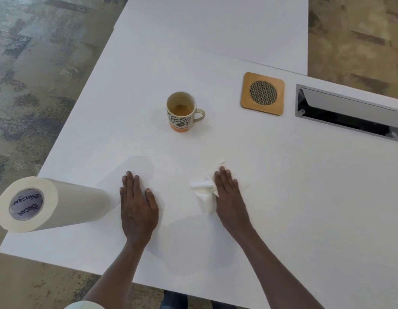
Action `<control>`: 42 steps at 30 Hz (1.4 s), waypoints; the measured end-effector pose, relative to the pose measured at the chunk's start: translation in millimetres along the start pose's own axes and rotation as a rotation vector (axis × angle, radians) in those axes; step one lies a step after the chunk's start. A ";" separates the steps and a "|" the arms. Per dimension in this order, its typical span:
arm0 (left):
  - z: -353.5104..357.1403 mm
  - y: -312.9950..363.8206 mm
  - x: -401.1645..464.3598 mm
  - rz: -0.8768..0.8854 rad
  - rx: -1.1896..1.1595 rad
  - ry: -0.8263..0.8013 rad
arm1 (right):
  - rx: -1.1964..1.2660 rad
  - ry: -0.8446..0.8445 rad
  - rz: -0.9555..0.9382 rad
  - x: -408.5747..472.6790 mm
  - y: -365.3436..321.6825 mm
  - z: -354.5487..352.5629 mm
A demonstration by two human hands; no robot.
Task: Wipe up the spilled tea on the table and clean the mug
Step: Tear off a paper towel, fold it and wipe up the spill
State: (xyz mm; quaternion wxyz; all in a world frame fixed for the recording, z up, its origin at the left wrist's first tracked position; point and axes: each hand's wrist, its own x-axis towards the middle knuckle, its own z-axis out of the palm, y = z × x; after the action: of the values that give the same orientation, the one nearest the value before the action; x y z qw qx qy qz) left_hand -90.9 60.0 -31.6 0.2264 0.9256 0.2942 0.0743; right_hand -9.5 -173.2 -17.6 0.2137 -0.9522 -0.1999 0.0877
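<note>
A cream mug (pixel 182 112) with dark patterns and an orange base stands upright mid-table, handle to the right, a little tea in its bottom. Nearer to me, my right hand (pixel 229 195) lies flat with fingers together, pressing a crumpled white paper towel (pixel 204 190) onto the white table (pixel 282 197). A faint yellowish tint shows on the table around the towel. My left hand (pixel 137 204) rests flat on the table, palm down, fingers together, holding nothing.
A big paper towel roll (pixel 48 204) lies on its side at the table's left front corner. A square wooden coaster (pixel 262 93) sits right of the mug. Farther right is a metal cable hatch (pixel 349 112), lid open. Patterned carpet surrounds the table.
</note>
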 end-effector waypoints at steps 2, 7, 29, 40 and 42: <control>0.5 -0.7 0.2 -0.003 -0.001 0.007 | 0.011 0.048 0.083 -4.8 16.6 -11.0; 1.9 -0.7 0.1 -0.003 0.003 0.018 | 0.068 0.103 0.253 29.4 37.2 -30.5; -2.5 4.0 0.4 -0.010 -0.003 0.014 | -0.089 0.259 0.368 56.6 -15.0 -15.8; -4.1 5.2 -0.1 -0.016 -0.010 0.003 | -0.018 0.176 0.339 79.1 -29.7 4.3; -4.5 5.5 -0.3 -0.014 -0.010 0.002 | 0.027 0.116 0.221 91.3 -45.2 7.6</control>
State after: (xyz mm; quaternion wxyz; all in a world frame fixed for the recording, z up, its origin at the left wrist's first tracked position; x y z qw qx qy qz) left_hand -89.6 57.5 -25.1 0.2313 0.9222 0.3007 0.0748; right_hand 55.7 -94.7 -11.9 0.2269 -0.9689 -0.0796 0.0581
